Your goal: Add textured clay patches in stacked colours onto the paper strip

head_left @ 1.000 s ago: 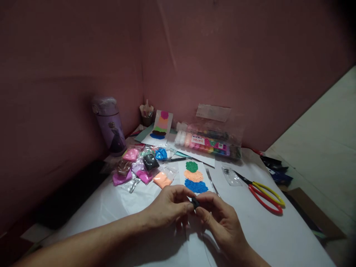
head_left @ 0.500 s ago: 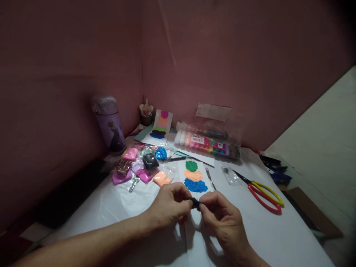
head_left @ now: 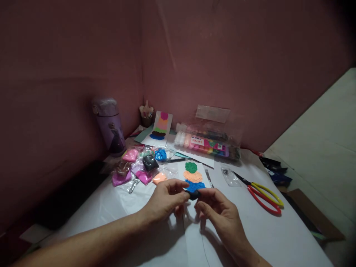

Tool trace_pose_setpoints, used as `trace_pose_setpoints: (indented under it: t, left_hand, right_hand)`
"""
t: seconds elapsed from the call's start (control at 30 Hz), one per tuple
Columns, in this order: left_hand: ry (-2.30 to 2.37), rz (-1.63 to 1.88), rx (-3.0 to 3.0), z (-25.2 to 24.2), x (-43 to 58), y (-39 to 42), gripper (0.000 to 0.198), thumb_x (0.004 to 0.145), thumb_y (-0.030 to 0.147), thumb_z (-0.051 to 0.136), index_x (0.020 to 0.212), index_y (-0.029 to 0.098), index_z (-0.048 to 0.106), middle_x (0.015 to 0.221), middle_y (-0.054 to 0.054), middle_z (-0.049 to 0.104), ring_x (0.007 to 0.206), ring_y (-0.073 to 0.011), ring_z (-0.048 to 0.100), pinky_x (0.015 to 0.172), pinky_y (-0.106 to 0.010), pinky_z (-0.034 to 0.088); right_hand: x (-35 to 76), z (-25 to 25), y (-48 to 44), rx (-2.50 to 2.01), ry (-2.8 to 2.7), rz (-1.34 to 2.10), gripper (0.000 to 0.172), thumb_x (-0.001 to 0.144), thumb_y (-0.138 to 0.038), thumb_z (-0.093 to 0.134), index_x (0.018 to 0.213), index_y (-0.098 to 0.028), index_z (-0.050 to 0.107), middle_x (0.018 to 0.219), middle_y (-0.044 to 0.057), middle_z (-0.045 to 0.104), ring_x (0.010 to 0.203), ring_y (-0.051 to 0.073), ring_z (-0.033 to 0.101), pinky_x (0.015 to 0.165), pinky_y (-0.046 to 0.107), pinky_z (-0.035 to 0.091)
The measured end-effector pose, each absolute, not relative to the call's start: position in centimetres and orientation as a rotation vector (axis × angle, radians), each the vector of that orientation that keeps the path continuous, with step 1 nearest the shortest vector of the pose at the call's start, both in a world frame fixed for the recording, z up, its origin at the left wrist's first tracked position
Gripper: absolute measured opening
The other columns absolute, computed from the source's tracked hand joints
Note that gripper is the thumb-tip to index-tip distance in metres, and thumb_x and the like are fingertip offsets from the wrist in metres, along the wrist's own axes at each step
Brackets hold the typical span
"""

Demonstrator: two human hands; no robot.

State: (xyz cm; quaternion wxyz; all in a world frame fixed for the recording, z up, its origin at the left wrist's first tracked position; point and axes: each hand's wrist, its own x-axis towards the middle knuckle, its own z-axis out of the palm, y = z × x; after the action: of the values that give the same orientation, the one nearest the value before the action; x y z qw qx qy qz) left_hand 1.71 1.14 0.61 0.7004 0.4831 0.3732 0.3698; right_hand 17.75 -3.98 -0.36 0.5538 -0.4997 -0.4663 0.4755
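A small lump of black modelling clay (head_left: 193,195) is pinched between my left hand (head_left: 167,198) and my right hand (head_left: 219,211), above a white paper strip (head_left: 194,237). The left thumb and fingers close on its left end; the right fingertips hold its right end. Just beyond, the strip carries textured clay patches: a green one (head_left: 191,167), a peach one (head_left: 193,176) and a blue one (head_left: 194,185), the last partly covered by the clay and my fingers. A small fork (head_left: 209,178) lies right of the strip.
Clay packets (head_left: 144,176) lie to the left, near a purple bottle (head_left: 109,128). Scissors (head_left: 264,200) and a clear bag (head_left: 230,176) are on the right. At the back stand a clay set (head_left: 205,142), a finished-looking strip (head_left: 160,129) and a cup of sticks (head_left: 146,113).
Both hands have lifted the black clay slightly away from me, toward the blue patch. The lump looks wider and more bent, and the right thumb has slid lower.
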Motion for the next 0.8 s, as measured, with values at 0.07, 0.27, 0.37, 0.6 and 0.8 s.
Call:
trace_pose_setpoints:
  t: [0.07,0.27,0.37,0.6,0.8]
  left_hand:
    - [0.807,0.777,1.094,0.5,1.9,1.0,0.037,0.066,0.026,0.07,0.098,0.01,0.059,0.058,0.002,0.056,0.04,-0.0077,0.049,0.042,-0.021,0.037]
    - [0.761,0.728,1.118,0.4,2.0,0.8,0.021,0.067,0.025,0.068,0.079,0.009,0.061,0.056,0.0,0.057,0.042,-0.0063,0.047,0.043,-0.02,0.035]
    - [0.736,0.715,1.114,0.3,1.8,0.9,0.025,0.066,0.028,0.07,0.079,0.01,0.06,0.055,0.001,0.056,0.041,-0.0069,0.048,0.042,-0.019,0.036]
    - [0.663,0.587,1.076,-0.2,1.4,1.0,0.035,0.065,0.038,0.073,0.081,0.01,0.057,0.052,-0.001,0.059,0.037,-0.0096,0.051,0.037,-0.02,0.042]
    - [0.637,0.516,1.066,0.3,1.1,0.9,0.028,0.058,0.025,0.078,0.07,0.011,0.056,0.044,0.003,0.054,0.034,-0.0071,0.048,0.034,-0.016,0.038]
  right_hand:
    - [17.7,-0.4,-4.1,-1.155,-1.135,1.15,0.022,0.073,-0.029,0.073,0.09,-0.018,0.064,0.073,0.003,0.068,0.061,0.015,0.06,0.053,0.025,0.048]
    - [17.5,-0.3,-4.5,-1.156,-1.257,1.114,0.012,0.078,-0.023,0.067,0.09,-0.019,0.068,0.074,0.002,0.068,0.066,0.015,0.06,0.059,0.025,0.047]
    - [17.5,-0.6,-4.5,-1.146,-1.291,1.047,0.011,0.078,-0.022,0.067,0.089,-0.02,0.068,0.075,0.001,0.068,0.068,0.015,0.061,0.061,0.025,0.047]
    - [17.8,-0.7,-4.8,-1.109,-1.595,0.915,0.012,0.084,-0.017,0.057,0.095,-0.021,0.06,0.079,0.003,0.069,0.071,0.017,0.065,0.065,0.027,0.05]
    - [18.0,-1.1,-5.5,-0.895,-1.867,0.434,0.019,0.08,-0.011,0.055,0.094,-0.023,0.058,0.078,0.006,0.067,0.064,0.018,0.062,0.057,0.027,0.049]
